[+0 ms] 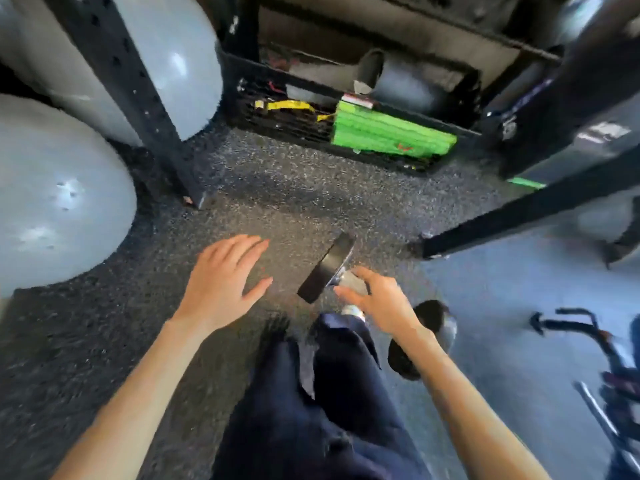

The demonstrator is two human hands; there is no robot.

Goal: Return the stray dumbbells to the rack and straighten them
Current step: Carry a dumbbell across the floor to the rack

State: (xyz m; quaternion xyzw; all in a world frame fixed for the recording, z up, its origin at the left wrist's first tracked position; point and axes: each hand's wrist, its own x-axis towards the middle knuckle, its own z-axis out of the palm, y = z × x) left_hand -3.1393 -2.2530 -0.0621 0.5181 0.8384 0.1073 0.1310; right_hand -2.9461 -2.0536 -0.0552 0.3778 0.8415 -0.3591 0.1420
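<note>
Holding the dumbbell (327, 268) by its handle, my right grip (381, 303) is wrapped round it over the speckled floor (277, 202); my left grip (221, 282) hovers alongside, fingers spread apart.

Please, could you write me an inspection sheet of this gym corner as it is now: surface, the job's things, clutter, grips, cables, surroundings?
Surface: dark speckled rubber floor; paler smooth floor on the right.
Job's things: one dumbbell with black heads, in front of the person's legs; no dumbbell rack clearly seen.
Clutter: green mats and yellow strap on a low black shelf.
Grips: left hand open, holding nothing; right hand curled round the dumbbell's handle.
Cables: nothing seen.
Surroundings: two grey exercise balls on the left; black frame posts.
</note>
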